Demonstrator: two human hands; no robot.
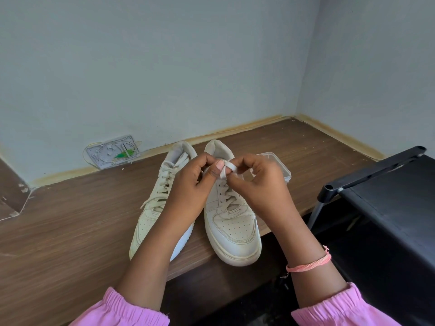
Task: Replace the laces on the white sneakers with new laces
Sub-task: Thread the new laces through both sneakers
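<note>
Both hands pinch the lace (225, 170) above the right sneaker (231, 222). Left sneaker (150, 215) lies left of the grip; container (279, 169) lies right, behind.

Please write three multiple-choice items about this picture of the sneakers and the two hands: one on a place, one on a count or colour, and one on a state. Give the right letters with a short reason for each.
1. Where is the clear plastic container?
A. behind the right sneaker, on its right side
B. in front of the left sneaker
C. on the black stand

2. What colour are the sleeves?
A. blue
B. pink
C. grey

3. What is the state of the lace at the top of the right sneaker?
A. lying loose on the wooden table
B. pinched by the left hand and the right hand
C. rolled up inside the container

Answers:
1. A, its rim shows beyond the right hand, by the heel end of that shoe.
2. B, both cuffs at the bottom edge are pink.
3. B, the fingers of both hands are curled round it above the shoe.
</note>
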